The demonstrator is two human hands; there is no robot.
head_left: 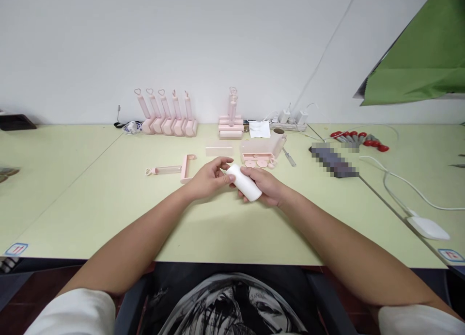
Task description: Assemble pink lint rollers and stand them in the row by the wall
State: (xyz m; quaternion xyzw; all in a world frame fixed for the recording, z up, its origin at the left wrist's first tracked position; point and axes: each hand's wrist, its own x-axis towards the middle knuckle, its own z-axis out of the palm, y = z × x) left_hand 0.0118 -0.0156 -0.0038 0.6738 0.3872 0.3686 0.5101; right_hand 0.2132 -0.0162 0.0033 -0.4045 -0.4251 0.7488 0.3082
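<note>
A white roll (246,183) is held tilted between my two hands above the table's middle. My right hand (267,184) wraps round its right side. The fingertips of my left hand (212,179) pinch its upper left end. Just left of my left hand lies a pink frame (184,169) joined to a clear tube (168,170) with a heart-shaped loop. Behind the hands are a clear flat piece (219,151) and a pink open case (257,157), with round pink discs (262,164) in front of it.
Several pink holders with tubes (167,125) stand by the wall, more pink pieces (231,126) to their right. A power strip (290,125), a small tool (289,157), red-handled tools (359,138), a blurred dark object (332,160) and a white charger (428,227) lie rightward.
</note>
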